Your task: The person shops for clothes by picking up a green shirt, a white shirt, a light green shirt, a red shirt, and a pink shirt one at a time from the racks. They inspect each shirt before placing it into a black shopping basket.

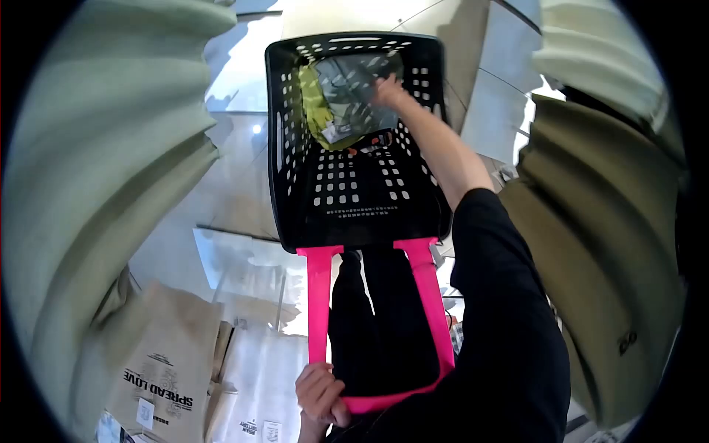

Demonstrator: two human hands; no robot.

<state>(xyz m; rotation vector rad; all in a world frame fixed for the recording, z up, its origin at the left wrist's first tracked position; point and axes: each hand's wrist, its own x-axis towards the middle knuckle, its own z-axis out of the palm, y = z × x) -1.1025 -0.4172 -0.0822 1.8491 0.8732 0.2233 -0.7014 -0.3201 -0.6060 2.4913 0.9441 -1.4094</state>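
Observation:
A black perforated basket (354,227) stands below me, with a long pink handle (319,310) stretched toward my body. My left hand (320,395) is closed around the handle's near left corner. Inside the basket, at its far end, lie a grey packaged item (347,85) and a yellow-green one (316,111) beside it. My right hand (388,90) reaches in over the right wall and is at the grey item; its fingers are bent, and what they grip is too small to make out. A small dark and orange item (375,142) lies just nearer.
Pale green fabric (96,148) hangs close on the left. Olive fabric (591,244) hangs on the right, with pale fabric (613,52) above it. Printed beige bags (173,347) and white ones (262,369) are at the lower left. Light floor tiles (495,111) surround the basket.

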